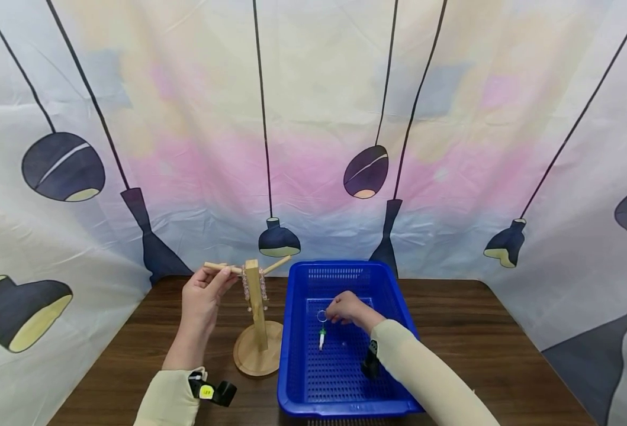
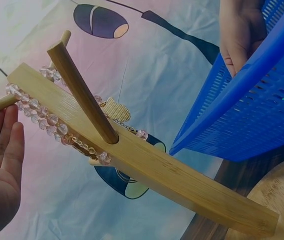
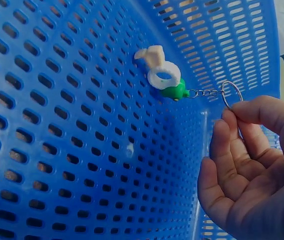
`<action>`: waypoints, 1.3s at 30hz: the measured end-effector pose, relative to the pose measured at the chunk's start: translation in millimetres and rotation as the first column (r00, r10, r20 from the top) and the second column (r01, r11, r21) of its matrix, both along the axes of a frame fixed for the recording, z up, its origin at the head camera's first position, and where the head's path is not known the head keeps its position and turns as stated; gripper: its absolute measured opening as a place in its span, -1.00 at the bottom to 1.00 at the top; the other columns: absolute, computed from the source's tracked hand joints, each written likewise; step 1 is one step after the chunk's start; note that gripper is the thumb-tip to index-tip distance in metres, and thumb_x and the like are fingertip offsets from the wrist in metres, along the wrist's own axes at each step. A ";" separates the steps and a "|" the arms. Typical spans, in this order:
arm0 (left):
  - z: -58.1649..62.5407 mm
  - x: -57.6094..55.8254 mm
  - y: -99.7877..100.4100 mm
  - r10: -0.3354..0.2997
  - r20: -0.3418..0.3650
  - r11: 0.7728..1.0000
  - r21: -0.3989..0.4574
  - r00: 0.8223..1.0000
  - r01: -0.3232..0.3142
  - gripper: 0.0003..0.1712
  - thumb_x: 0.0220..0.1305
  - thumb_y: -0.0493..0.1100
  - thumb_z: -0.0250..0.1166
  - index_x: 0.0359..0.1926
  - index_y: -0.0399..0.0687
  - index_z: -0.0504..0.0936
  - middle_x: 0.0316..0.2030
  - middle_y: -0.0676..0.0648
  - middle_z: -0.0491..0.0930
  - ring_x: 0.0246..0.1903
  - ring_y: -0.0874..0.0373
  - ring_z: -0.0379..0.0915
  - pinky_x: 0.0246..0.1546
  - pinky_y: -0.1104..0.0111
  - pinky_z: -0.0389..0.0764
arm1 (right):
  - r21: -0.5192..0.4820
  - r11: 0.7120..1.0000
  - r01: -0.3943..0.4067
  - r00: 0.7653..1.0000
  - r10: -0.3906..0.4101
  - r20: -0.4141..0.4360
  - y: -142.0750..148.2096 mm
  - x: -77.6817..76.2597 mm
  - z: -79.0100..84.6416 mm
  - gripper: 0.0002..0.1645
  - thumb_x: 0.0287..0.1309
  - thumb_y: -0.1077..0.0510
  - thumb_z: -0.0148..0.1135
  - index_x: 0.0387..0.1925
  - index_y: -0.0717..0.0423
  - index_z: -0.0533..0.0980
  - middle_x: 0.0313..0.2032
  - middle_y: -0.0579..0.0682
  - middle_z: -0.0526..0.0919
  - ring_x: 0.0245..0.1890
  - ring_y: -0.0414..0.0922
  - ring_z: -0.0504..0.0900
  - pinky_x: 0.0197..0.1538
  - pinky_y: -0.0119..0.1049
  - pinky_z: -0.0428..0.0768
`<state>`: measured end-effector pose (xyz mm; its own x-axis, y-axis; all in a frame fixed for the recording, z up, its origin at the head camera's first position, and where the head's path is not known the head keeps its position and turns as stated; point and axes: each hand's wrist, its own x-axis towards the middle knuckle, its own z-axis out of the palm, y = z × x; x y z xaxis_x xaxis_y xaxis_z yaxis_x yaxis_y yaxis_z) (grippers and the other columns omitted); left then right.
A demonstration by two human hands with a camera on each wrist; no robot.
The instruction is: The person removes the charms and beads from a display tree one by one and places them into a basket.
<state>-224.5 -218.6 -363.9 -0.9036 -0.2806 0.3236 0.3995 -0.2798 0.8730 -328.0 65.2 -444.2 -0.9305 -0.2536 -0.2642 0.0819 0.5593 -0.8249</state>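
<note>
Several pink beads (image 2: pixel 39 117) hang from the wooden peg (image 2: pixel 3 104) the left hand (image 1: pixel 202 296) pinches, while the blue basket (image 2: pixel 216 112) hides, in the left-wrist view, the keychain (image 3: pixel 174 91) the right hand (image 1: pixel 347 309) pinches inside.

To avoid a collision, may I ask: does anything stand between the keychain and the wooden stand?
Yes, the left wall of the blue basket: the right hand holds the keychain inside it, while the wooden stand is outside.
</note>
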 end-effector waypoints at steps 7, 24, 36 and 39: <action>-0.8 -0.2 -0.2 -0.004 -0.015 1.000 0.004 1.000 0.004 -0.71 0.46 -0.36 0.22 -0.29 0.12 0.73 -0.32 0.18 0.78 -0.27 0.38 0.73 -0.10 0.56 0.76 | 0.002 0.999 0.032 0.999 -0.032 -0.005 4.6 -6.3 -5.7 -0.85 0.04 0.34 0.32 -0.58 0.12 0.62 -0.50 -0.05 0.72 -0.47 -0.19 0.64 -0.39 -0.34 0.60; -1.7 -0.9 -1.0 -0.019 -0.044 1.000 0.009 0.999 0.019 -0.73 0.46 -0.37 0.22 -0.27 0.08 0.73 -0.32 0.17 0.78 -0.27 0.37 0.74 -0.10 0.56 0.76 | 0.072 0.993 0.090 0.996 -0.090 -0.003 12.4 -17.4 -14.2 -0.91 0.07 0.33 0.30 -0.45 0.20 0.71 -0.50 -0.05 0.74 -0.49 -0.22 0.65 -0.44 -0.38 0.54; -1.4 -1.1 -1.9 -0.032 -0.048 0.999 0.016 0.998 0.032 -0.75 0.46 -0.37 0.22 -0.25 0.05 0.72 -0.31 0.16 0.79 -0.27 0.37 0.74 -0.10 0.55 0.76 | 0.068 0.991 0.112 0.993 -0.114 0.023 14.1 -21.4 -16.8 -0.89 0.07 0.34 0.32 -0.51 0.17 0.70 -0.60 -0.11 0.65 -0.53 -0.22 0.61 -0.46 -0.38 0.52; -1.6 -1.2 -2.0 -0.033 -0.049 0.999 0.013 0.998 0.033 -0.73 0.46 -0.37 0.21 -0.26 0.08 0.73 -0.31 0.16 0.79 -0.27 0.37 0.74 -0.10 0.55 0.76 | 0.071 0.990 0.121 0.992 -0.123 0.029 13.9 -22.5 -18.2 -0.88 0.06 0.34 0.33 -0.53 0.16 0.69 -0.63 -0.12 0.62 -0.55 -0.23 0.60 -0.46 -0.38 0.52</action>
<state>-225.6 -220.6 -365.5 -0.8958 -0.2556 0.3636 0.4317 -0.3058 0.8486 -350.5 79.1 -462.5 -0.9439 -0.1190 -0.3079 0.1792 0.5987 -0.7807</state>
